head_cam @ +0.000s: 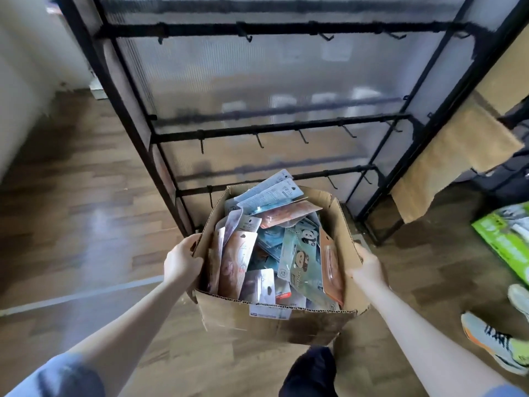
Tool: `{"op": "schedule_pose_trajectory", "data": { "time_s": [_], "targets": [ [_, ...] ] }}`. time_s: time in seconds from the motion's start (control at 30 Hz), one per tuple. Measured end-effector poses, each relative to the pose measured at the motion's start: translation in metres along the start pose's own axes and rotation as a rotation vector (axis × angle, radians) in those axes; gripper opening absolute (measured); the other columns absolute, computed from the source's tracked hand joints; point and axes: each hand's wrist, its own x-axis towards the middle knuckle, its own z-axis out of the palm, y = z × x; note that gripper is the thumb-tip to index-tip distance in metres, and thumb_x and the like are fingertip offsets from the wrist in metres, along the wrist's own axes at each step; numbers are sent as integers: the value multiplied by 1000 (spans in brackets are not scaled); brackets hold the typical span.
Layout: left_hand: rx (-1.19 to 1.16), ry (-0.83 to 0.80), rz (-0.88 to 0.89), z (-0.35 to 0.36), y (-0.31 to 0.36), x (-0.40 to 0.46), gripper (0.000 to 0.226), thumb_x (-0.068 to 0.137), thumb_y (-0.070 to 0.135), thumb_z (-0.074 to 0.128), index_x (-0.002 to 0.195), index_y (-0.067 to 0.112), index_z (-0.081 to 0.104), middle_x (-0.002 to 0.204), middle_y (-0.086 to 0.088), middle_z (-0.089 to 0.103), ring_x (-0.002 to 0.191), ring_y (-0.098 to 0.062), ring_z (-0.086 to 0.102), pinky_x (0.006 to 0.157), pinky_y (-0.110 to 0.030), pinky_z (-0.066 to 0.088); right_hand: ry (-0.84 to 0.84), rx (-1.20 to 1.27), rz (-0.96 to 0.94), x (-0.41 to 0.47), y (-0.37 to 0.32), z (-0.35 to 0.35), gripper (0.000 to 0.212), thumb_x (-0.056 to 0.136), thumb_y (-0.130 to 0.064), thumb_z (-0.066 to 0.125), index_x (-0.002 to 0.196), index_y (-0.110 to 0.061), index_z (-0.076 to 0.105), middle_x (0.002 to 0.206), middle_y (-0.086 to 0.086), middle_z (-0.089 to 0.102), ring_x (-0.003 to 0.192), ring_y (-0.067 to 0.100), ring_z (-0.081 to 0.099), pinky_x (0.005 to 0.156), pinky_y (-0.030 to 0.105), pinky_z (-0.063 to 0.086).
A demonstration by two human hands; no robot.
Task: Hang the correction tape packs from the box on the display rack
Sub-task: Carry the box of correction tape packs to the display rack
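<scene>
An open cardboard box (pixel 274 322) sits low in front of me, crammed with several correction tape packs (pixel 297 253) in blue, orange and panda-print cards. My left hand (pixel 181 262) grips the box's left wall and my right hand (pixel 369 270) grips its right wall. Right behind the box stands the black display rack (pixel 272 130), with three horizontal bars of bare hooks against a translucent ribbed panel. No pack hangs on any hook.
Wooden floor lies all around. A cardboard sheet (pixel 452 156) leans at the rack's right side. A green package (pixel 503 239) lies on the floor at far right, with sneakers (pixel 492 339) below it. My dark foot (pixel 312 373) is just under the box.
</scene>
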Motion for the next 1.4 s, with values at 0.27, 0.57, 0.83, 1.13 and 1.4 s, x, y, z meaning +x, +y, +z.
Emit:
{"op": "schedule_pose_trajectory", "data": {
  "time_s": [0.27,0.57,0.83,1.13,1.4],
  "targets": [
    [-8,73,-259,93,61,0,52,78,6,58,123,32,60,103,0,69,100,-27,61,76,-29,42,-226,21,-62,137,17,-41,50,88,8,49,135,-9,50,130,4,56,118,22,50,89,20,35],
    [-5,105,-398,185,64,23,50,82,7,56,123,35,60,92,2,68,92,-27,62,75,-28,42,-294,-47,19,228,67,-23,61,87,16,49,142,-6,38,147,9,40,136,21,35,101,19,23],
    [30,62,-438,280,10,66,53,82,4,55,127,32,58,88,3,62,87,-26,59,76,-28,41,-284,-159,18,287,145,35,60,87,13,51,142,-9,39,145,5,42,135,20,37,95,11,21],
    [45,49,-436,371,-77,131,54,82,3,53,127,33,57,75,2,56,79,-24,54,77,-29,43,-196,-242,34,346,222,134,60,87,2,58,142,-17,42,141,2,48,129,23,46,96,18,28],
    [26,55,-445,430,-142,173,55,83,4,52,129,34,56,75,2,55,77,-21,50,76,-26,40,-179,-270,26,385,267,210,61,88,-1,58,142,-21,41,139,3,51,127,23,48,106,29,35]
  ]
}}
